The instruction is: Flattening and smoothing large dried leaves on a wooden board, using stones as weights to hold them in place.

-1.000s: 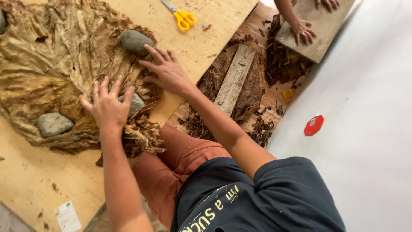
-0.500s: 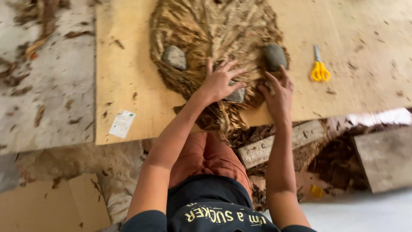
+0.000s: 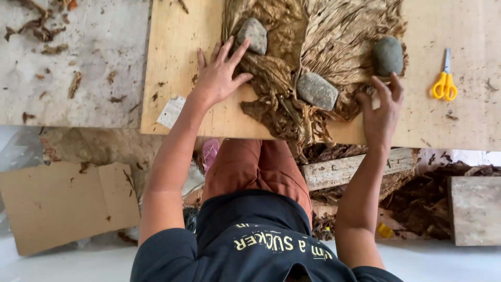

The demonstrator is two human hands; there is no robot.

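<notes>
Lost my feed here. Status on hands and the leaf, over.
Left hand flat, fingers spread on the dried brown leaf edge. Right hand open, at the dark oval stone. Two grey stones pin the leaf. Yellow scissors apart.

Both arms reach forward from the shoulders, bare from the short sleeves down, elbows bent only a little. The left arm angles inward, and the left hand (image 3: 219, 75) lies palm down with its fingers spread wide and pointing away from the body, thumb stretched out to the side. The wrist is low and nearly straight. The right arm runs almost straight ahead, with the forearm rising to a wrist bent slightly back. The right hand (image 3: 381, 112) is also palm down, but its fingers are looser, curled a little and fanned, with the fingertips raised. Neither hand grips anything; both are open.
</notes>
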